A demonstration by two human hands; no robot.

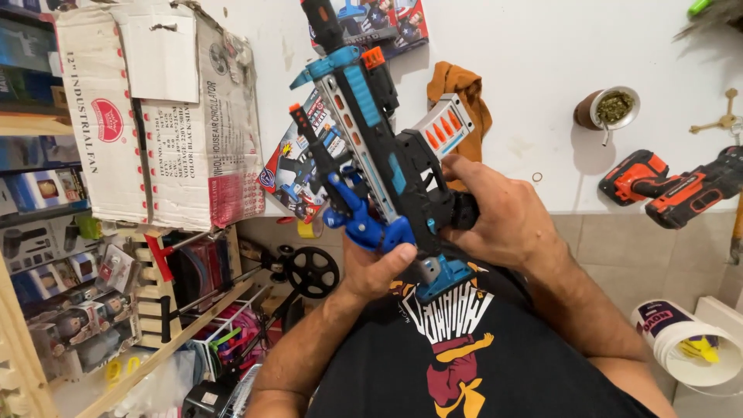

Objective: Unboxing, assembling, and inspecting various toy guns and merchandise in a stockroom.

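Toy blaster [371, 147] held between left hand [371, 267] below and right hand [495, 213] at its right, over the white table [542, 77]; cardboard fan box [155, 116] far left, folded cloth [463, 97] behind, mate gourd [607, 110] and cordless drill [669, 186] right, bucket [689, 344] lower right.

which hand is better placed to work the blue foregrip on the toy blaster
Left. The left hand already has its thumb on the blue foregrip; the right hand grips the toy blaster further back.

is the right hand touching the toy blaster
Touching. The head view shows the right hand wrapped against the rear of the toy blaster, fingers pressed on its black body.
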